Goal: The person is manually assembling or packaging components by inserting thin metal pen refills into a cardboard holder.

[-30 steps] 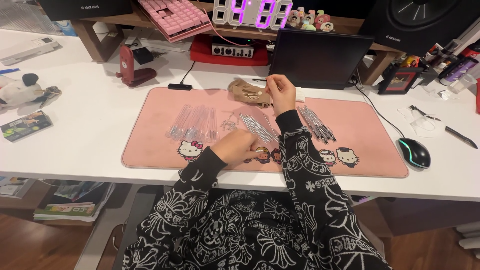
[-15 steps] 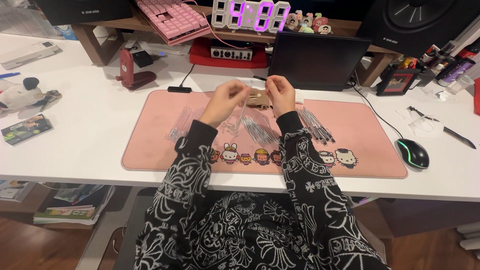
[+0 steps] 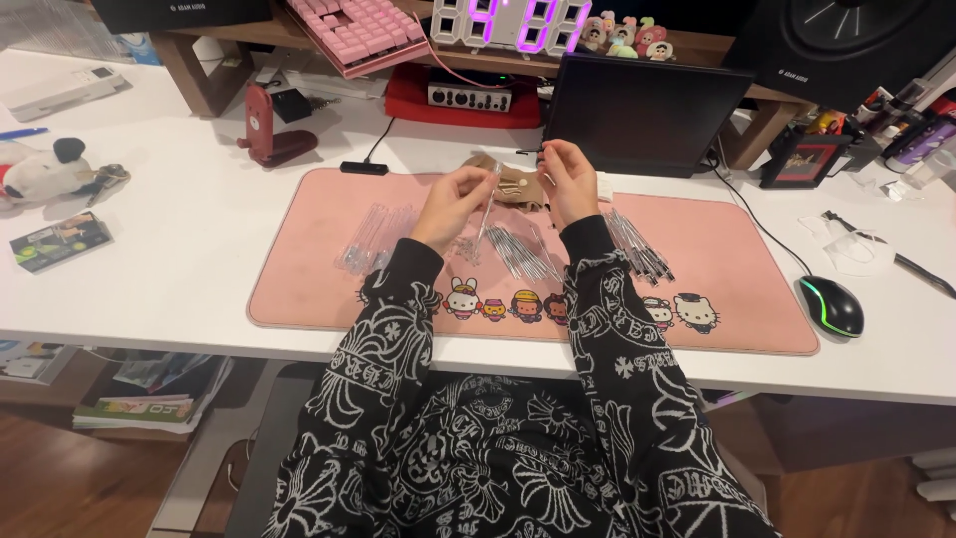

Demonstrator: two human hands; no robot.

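Note:
Both my hands are raised over the middle of a pink desk mat [image 3: 299, 299] with cartoon figures along its front edge. My left hand [image 3: 450, 206] pinches a thin clear pen tube [image 3: 485, 214] that hangs down towards the mat. My right hand [image 3: 570, 181] is close beside it, fingertips pinched on something small that I cannot make out. Under the hands lie a pile of clear barrels [image 3: 373, 237] at the left, thin silvery refills [image 3: 523, 251] in the middle and dark-tipped pens [image 3: 637, 244] at the right. A tan pouch [image 3: 513, 184] lies behind the hands.
A black screen [image 3: 642, 115] stands just behind the mat, and a lit mouse [image 3: 832, 305] sits to the right. A red stand [image 3: 267, 125], a pink keyboard [image 3: 358, 35] and a digital clock [image 3: 513, 20] are at the back. A plush toy [image 3: 40, 169] lies far left.
My left hand has lifted from the mat's front edge to beside my right hand, now with a clear tube in its fingers. My right hand has stayed in place.

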